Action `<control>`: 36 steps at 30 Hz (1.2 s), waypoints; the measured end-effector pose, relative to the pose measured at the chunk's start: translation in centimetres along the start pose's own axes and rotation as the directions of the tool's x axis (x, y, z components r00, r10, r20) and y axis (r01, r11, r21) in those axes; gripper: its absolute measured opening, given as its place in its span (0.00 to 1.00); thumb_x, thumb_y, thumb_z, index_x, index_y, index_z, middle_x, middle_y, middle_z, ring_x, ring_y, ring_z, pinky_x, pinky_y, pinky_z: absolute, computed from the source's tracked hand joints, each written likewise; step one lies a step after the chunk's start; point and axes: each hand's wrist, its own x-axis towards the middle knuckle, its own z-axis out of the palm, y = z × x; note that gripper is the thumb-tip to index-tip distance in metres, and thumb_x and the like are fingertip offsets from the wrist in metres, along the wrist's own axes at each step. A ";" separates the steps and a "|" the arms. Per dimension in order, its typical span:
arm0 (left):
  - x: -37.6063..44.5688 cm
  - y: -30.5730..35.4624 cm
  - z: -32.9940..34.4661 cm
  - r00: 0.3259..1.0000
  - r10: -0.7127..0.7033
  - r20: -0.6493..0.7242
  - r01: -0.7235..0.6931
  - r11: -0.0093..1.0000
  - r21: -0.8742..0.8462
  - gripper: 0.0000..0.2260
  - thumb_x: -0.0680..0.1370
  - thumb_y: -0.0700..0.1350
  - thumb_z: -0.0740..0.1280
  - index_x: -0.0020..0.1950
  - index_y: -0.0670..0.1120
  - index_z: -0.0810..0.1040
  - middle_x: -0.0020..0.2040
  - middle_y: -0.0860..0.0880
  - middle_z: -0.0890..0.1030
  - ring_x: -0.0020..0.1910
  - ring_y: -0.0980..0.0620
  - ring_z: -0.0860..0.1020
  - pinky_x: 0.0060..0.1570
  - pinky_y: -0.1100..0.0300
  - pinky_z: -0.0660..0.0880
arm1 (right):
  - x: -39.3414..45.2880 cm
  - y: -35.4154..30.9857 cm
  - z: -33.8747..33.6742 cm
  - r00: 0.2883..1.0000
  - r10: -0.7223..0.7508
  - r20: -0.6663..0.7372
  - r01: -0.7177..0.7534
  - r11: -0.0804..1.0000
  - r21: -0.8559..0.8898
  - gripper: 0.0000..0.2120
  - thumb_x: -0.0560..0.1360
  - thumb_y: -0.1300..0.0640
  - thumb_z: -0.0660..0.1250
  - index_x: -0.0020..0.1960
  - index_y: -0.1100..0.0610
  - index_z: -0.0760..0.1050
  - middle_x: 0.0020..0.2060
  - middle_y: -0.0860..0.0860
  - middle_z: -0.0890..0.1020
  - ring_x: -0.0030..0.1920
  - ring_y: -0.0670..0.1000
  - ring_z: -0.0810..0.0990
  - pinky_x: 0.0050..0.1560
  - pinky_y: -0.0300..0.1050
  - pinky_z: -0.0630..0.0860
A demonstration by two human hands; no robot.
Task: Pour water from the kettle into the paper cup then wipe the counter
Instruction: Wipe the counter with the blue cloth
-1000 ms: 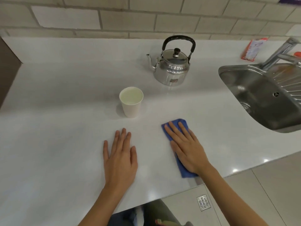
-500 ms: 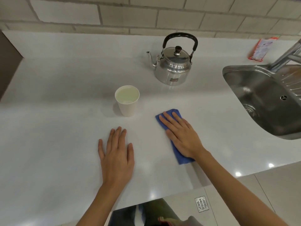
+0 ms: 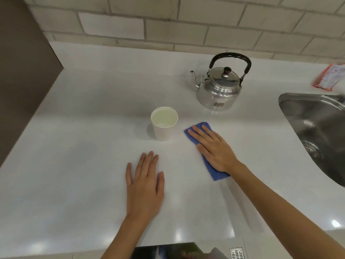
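Note:
A white paper cup [image 3: 162,131] stands upright on the white counter [image 3: 84,146], filled with pale liquid. Behind it to the right sits a shiny metal kettle [image 3: 217,92] with a black handle, spout pointing left. My right hand [image 3: 212,148] lies flat, palm down, pressing a blue cloth [image 3: 217,174] onto the counter just right of the cup; its fingertips are close to the cup but apart from it. My left hand [image 3: 144,186] rests flat on the counter in front of the cup, fingers spread, holding nothing.
A steel sink [image 3: 317,128] is set into the counter at the right. A red and white packet [image 3: 329,77] lies by the back wall. A dark panel [image 3: 22,71] borders the counter on the left. The counter's front edge runs below my wrists.
My right hand has slid the blue cloth forward and left, closer to the cup. The left hand has stayed flat in place. The camera view has shifted left.

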 end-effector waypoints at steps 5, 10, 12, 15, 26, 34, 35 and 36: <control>0.0 0.0 0.2 1.000 -0.003 -0.003 0.003 1.000 0.006 0.24 0.80 0.52 0.51 0.74 0.48 0.67 0.76 0.51 0.67 0.77 0.53 0.60 0.77 0.43 0.51 | 8.5 -1.5 -0.5 0.982 0.185 -0.047 -0.188 0.981 -0.046 0.24 0.85 0.51 0.48 0.80 0.46 0.50 0.81 0.46 0.53 0.80 0.54 0.49 0.78 0.51 0.49; 0.0 -0.3 0.3 1.000 0.008 0.006 -0.008 1.000 0.020 0.24 0.80 0.53 0.50 0.75 0.49 0.65 0.76 0.50 0.67 0.77 0.52 0.60 0.77 0.43 0.51 | 3.5 -4.0 1.1 0.995 0.091 -0.048 -0.094 0.994 -0.059 0.25 0.84 0.50 0.47 0.80 0.47 0.50 0.80 0.45 0.54 0.80 0.53 0.49 0.78 0.51 0.50; 0.1 -0.3 0.3 1.000 0.006 0.012 -0.006 1.000 0.017 0.25 0.80 0.54 0.49 0.75 0.49 0.65 0.76 0.51 0.66 0.77 0.53 0.59 0.77 0.43 0.51 | -0.3 -4.7 1.4 0.985 0.157 -0.064 -0.159 0.987 -0.023 0.26 0.83 0.48 0.45 0.80 0.47 0.50 0.80 0.44 0.53 0.81 0.51 0.47 0.79 0.51 0.50; 0.1 -0.1 0.3 1.000 0.004 0.003 -0.004 1.000 0.000 0.25 0.80 0.54 0.49 0.75 0.48 0.65 0.76 0.51 0.67 0.77 0.53 0.59 0.77 0.43 0.51 | -3.8 -6.6 1.8 0.972 0.225 -0.066 -0.227 0.974 -0.021 0.26 0.83 0.48 0.46 0.80 0.45 0.47 0.80 0.42 0.50 0.80 0.50 0.44 0.79 0.51 0.49; -1.0 -0.5 -2.2 0.967 -0.218 -0.129 0.122 0.848 -0.515 0.24 0.81 0.56 0.49 0.73 0.49 0.68 0.73 0.56 0.68 0.74 0.63 0.61 0.77 0.48 0.55 | -3.6 -19.2 5.1 0.995 -0.095 -0.016 0.097 0.977 0.192 0.29 0.82 0.49 0.51 0.81 0.47 0.48 0.81 0.44 0.48 0.80 0.52 0.39 0.79 0.55 0.44; -3.0 3.1 -0.2 0.984 -0.179 0.018 0.179 0.982 -0.062 0.29 0.79 0.57 0.37 0.78 0.47 0.43 0.80 0.49 0.46 0.79 0.52 0.44 0.77 0.48 0.42 | -5.0 -13.6 2.2 0.881 0.396 -0.260 -0.152 0.757 0.636 0.18 0.76 0.64 0.61 0.62 0.54 0.81 0.64 0.48 0.78 0.67 0.47 0.75 0.71 0.49 0.70; -2.8 3.5 0.3 0.986 -0.162 0.029 0.161 0.986 0.049 0.29 0.80 0.55 0.39 0.78 0.43 0.47 0.80 0.45 0.49 0.79 0.47 0.49 0.77 0.44 0.44 | -5.0 -12.7 2.2 0.872 0.403 -0.278 -0.193 0.805 0.562 0.17 0.77 0.65 0.62 0.63 0.56 0.80 0.65 0.50 0.78 0.68 0.51 0.74 0.71 0.51 0.69; -2.6 3.6 0.7 0.988 -0.156 0.019 0.153 0.982 0.107 0.28 0.80 0.53 0.41 0.78 0.41 0.50 0.80 0.43 0.53 0.79 0.45 0.53 0.77 0.41 0.47 | -4.8 -12.0 2.3 0.871 0.403 -0.280 -0.234 0.844 0.483 0.18 0.77 0.66 0.63 0.65 0.58 0.79 0.67 0.52 0.78 0.70 0.54 0.73 0.72 0.54 0.68</control>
